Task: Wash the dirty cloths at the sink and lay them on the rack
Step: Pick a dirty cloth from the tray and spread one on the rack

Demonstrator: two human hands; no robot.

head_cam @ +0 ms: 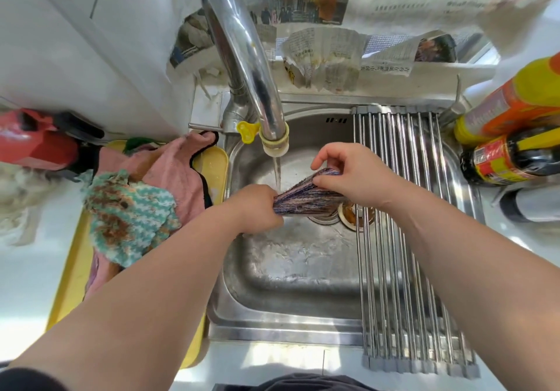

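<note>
White surface [24,284] spreads round a stainless steel sink [288,272], with sheets of newspaper [318,57] along the wall behind. Over the sink's right part lies a roll-up rack of steel rods [403,269]. The curved chrome tap [242,57] runs a thin stream of water [277,172] into the basin. Left of the sink, a flat yellow tray [72,275] carries a crumpled pink cloth [172,175] and, on top of it, a teal and white crocheted cloth stained brown [130,218]. At the right stand an orange and yellow bottle [509,102] and a dark bottle with a red label [515,157]. Above the drain, I stretch a bunched purple striped cloth [306,199] between both hands. My left hand [257,206] grips one end in a fist just under the stream; my right hand [354,175] pinches the other end with thumb and curled fingers.
</note>
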